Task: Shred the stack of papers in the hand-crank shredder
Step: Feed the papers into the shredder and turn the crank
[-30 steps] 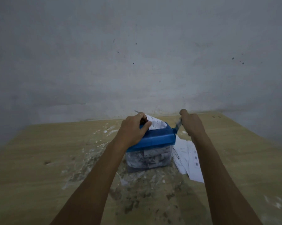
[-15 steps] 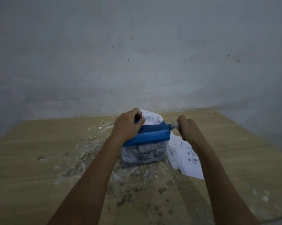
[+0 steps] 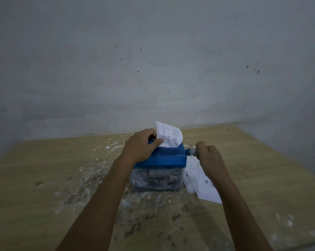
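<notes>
A bare grey wall [image 3: 153, 60] rises behind a wooden table [image 3: 35, 178] littered with paper scraps and flecks. In the middle stands the hand-crank shredder [image 3: 164, 160], blue lid over a clear bin [image 3: 156, 180] already packed with strips. The left hand [image 3: 140, 147] lies curled over the lid's near-left corner, thumb against the printed sheet [image 3: 169, 137] standing in the slot. The right hand [image 3: 208, 156] is closed round the crank handle [image 3: 191, 152] at the shredder's right side. The remaining papers [image 3: 198, 180] lie flat just right of the bin, partly under the right forearm.

The shredder looks light (plastic, likely to slide or tip), so weight on the lid seems needed while cranking; the sheet is thin and floppy, best steadied near the slot. Compared with half a second ago, the right hand sits lower beside the lid, while the left hand has kept its place and the sheet stands taller in view
</notes>
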Demonstrator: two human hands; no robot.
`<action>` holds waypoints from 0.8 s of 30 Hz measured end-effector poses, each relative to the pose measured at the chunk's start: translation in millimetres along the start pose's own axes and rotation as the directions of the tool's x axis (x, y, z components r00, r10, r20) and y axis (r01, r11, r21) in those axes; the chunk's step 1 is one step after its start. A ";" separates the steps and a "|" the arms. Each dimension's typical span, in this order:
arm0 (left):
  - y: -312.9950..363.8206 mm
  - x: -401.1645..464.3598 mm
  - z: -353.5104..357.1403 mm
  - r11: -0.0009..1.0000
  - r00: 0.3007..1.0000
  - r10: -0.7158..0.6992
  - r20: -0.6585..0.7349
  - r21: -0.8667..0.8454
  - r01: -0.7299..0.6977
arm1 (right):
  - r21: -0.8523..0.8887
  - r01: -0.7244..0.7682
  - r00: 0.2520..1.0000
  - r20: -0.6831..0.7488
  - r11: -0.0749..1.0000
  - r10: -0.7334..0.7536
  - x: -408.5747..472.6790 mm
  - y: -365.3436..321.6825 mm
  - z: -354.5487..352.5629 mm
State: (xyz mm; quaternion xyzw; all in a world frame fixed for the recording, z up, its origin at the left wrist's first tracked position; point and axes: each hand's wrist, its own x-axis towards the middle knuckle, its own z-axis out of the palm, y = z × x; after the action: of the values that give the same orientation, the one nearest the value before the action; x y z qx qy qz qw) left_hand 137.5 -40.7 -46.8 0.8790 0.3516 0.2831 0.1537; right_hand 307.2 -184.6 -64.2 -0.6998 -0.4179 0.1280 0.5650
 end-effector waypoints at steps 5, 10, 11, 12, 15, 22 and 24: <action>-0.4 -1.5 -4.2 0.998 0.998 0.056 -0.015 -0.015 -0.057 | -0.109 0.060 0.993 -0.094 0.992 -0.071 17.8 -5.7 3.4; -1.4 -1.9 -3.2 0.994 0.992 0.108 -0.066 -0.006 -0.109 | -0.222 0.021 0.998 -0.050 0.975 -0.033 53.9 -19.7 3.1; -3.2 -1.4 -2.3 0.994 0.991 0.112 -0.072 -0.007 -0.113 | -0.235 0.005 0.998 -0.053 0.972 -0.018 61.3 -19.6 6.0; -4.5 -1.1 -1.9 0.993 0.991 0.115 -0.073 -0.014 -0.117 | -0.243 -0.020 0.998 -0.060 0.970 0.005 68.1 -18.8 9.2; -4.7 -4.0 -2.1 0.991 0.991 0.110 -0.070 -0.074 -0.115 | -0.194 -0.098 0.995 0.002 0.976 0.100 85.3 -15.1 22.2; 0.0 -6.5 -4.6 0.995 0.998 0.052 -0.032 -0.088 -0.054 | -0.253 -0.272 0.945 0.114 0.928 0.308 86.5 24.4 40.6; 1.3 -7.2 -4.9 0.997 0.999 0.048 -0.011 -0.065 -0.049 | -0.250 -0.265 0.946 0.121 0.931 0.302 83.5 26.3 43.1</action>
State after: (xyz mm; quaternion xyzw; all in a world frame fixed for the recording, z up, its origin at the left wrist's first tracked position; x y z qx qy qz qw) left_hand 130.9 -46.3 -45.1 0.8805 0.3213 0.3023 0.1737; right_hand 342.3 -94.5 -77.5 -0.8013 -0.3676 0.2141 0.4207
